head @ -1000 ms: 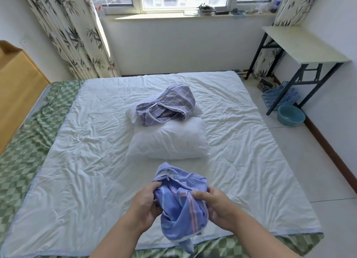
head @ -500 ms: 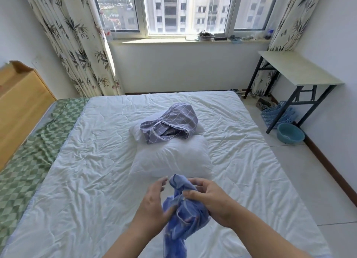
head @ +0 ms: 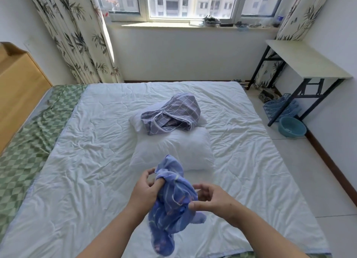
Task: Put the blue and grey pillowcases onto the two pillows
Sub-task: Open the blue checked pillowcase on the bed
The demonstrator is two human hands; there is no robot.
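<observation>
Pillowcase bunched, opening not found

Trouble starts at the left hand (head: 144, 190): its fingers are curled into the crumpled blue striped cotton pillowcase (head: 170, 201), gripping a fold near the top of the bundle. The cloth hangs in a twisted wad from that grip, held above the near edge of the white quilted bedspread (head: 77, 161). If that fold is not the hem of the opening, the case may be pulled inside out or stay knotted, and the pillow will not go in.

In the middle, the bare white stuffed pillow (head: 173, 147) lies just beyond the hands, untouched. Behind it the grey checked pillowcase (head: 172, 114) sits in a heap on top of the second white pillow (head: 135, 120), partly overlapping the near one too. Dragging the near pillow forward could tip the grey case off onto the bedspread, I think.

On the right, the right hand (head: 210, 199) pinches the blue cloth only with thumb and a fingertip at the side; the other fingers are loosely spread and hold nothing. That hold looks weak to me. A shake to open the case could slip the fabric free, leaving the whole weight on the left hand and the opening lost again.
</observation>
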